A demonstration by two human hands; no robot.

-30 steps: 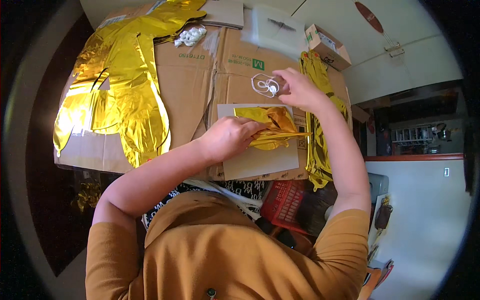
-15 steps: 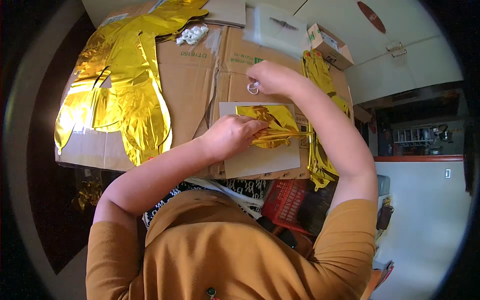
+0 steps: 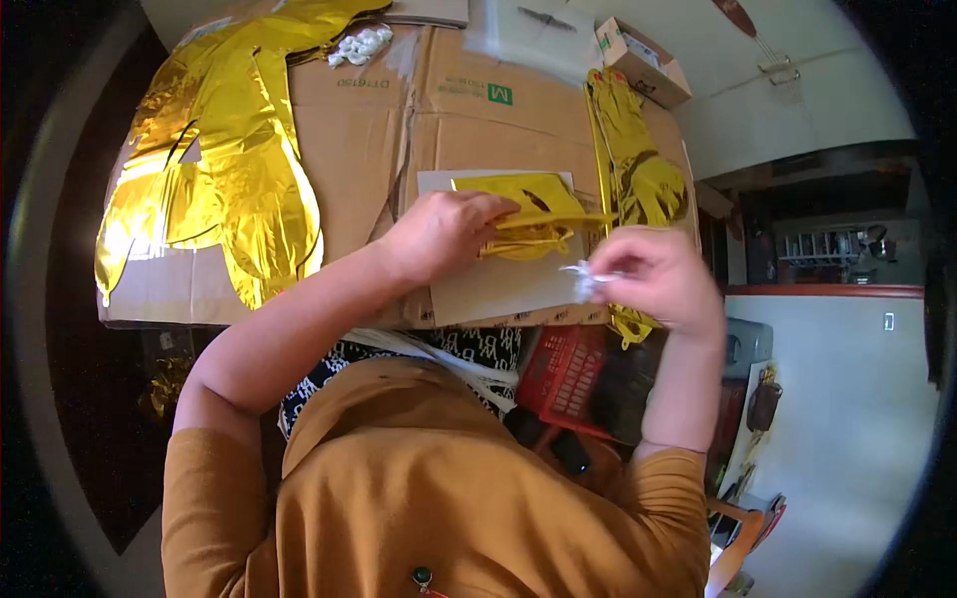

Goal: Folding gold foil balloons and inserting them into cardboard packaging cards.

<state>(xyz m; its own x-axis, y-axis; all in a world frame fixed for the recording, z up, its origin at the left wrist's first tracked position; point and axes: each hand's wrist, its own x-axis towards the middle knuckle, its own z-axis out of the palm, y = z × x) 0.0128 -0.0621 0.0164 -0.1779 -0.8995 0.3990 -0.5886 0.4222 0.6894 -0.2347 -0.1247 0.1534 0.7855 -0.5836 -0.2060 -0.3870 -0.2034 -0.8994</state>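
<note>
Currently, left hand (image 3: pixel 439 234) fingers grasp folded gold foil (image 3: pixel 548 189) over pale card (image 3: pixel 474 289); right hand (image 3: pixel 663 279), foil's 4 o'clock, fingers pinching blurred white string (image 3: pixel 585 283).

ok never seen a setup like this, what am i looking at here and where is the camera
There is no machine: these are a person's own bare hands, seen from a wide fisheye camera worn on the head and looking down, so straight edges bend. The left hand holds folded gold foil over a pale sheet. The right hand, slightly blurred, pinches something small and white, perhaps string. Beneath lies brown cardboard; large gold foil shapes lie on the left, a narrower gold bundle on the right.
</note>
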